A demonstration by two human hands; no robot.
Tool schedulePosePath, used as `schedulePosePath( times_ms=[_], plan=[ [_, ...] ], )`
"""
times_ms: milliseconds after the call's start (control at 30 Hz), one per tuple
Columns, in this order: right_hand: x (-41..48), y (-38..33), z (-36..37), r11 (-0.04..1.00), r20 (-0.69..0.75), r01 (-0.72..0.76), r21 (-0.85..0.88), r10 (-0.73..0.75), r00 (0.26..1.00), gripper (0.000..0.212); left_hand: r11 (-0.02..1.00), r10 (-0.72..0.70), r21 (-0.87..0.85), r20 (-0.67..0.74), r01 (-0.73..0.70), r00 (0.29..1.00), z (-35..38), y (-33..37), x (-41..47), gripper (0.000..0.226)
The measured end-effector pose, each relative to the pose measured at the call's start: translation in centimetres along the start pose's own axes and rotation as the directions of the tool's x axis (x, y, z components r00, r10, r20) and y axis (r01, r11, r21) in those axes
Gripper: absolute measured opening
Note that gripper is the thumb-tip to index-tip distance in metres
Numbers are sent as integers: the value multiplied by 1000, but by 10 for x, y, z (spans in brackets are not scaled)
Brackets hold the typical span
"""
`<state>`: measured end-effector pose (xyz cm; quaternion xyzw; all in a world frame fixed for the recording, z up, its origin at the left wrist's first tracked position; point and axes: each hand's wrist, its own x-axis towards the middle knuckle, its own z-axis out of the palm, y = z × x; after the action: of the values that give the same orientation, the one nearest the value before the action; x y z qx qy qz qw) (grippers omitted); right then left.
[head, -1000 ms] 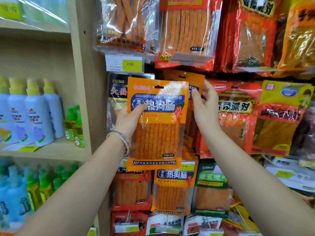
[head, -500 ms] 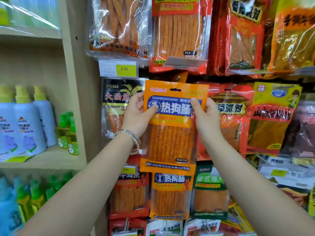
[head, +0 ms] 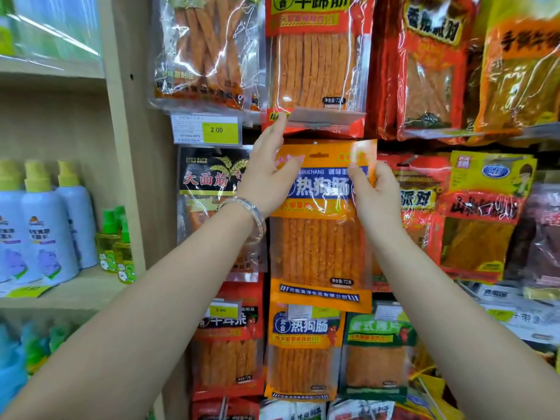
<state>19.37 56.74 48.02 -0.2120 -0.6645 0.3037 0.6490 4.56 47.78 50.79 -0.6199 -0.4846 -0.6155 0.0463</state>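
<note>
- Left hand (head: 266,177): pinches the upper left corner of the orange spicy-strip packet (head: 321,250), thumb in front, forefinger straight up.
- Right hand (head: 377,195): pinches the packet's upper right edge.
- Packet: upright between both hands, against the snack display, just below a red strip packet (head: 315,56).

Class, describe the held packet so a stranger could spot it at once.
Right of the pale wooden shelf upright, under a red-topped packet, is the orange plastic packet with a blue band. Unlike its twin below, the left hand and right hand hold its top.
</note>
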Motion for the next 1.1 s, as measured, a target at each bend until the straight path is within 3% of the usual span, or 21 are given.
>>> schedulePosePath(
  times_ms=[267,433,667,800,833,900,967,1033,1100],
  plan=[
    [28,0,19,979,-10,-140,151,143,990,20,999,8,42,-11,-7,1000,1,-4,4,67],
    [32,6,23,975,-2,-180,133,182,983,20,999,3,35,1,-3,1000,-2,-6,3,67],
    [31,18,23,996,-39,-84,-26,83,996,31,999,39,38,4,-39,999,0,-14,-1,70],
    [21,27,22,992,-51,16,-127,-23,998,14,999,-1,47,32,-1,999,7,-30,-19,66],
    [16,30,21,990,-55,40,-137,-48,997,21,996,-19,93,45,15,999,10,-38,-28,64],
    [2,37,16,966,-64,115,-233,-133,989,57,980,-55,193,81,38,995,15,-55,-48,61],
    [-13,48,7,831,-9,276,-483,-320,947,74,959,-78,282,145,35,986,20,-74,-67,64],
    [-25,63,-1,559,192,471,-682,-485,853,73,943,-87,333,221,9,971,24,-88,-81,69],
    [-31,74,-5,387,377,575,-721,-477,794,69,932,-96,363,274,-10,957,29,-98,-86,73]
  ],
)
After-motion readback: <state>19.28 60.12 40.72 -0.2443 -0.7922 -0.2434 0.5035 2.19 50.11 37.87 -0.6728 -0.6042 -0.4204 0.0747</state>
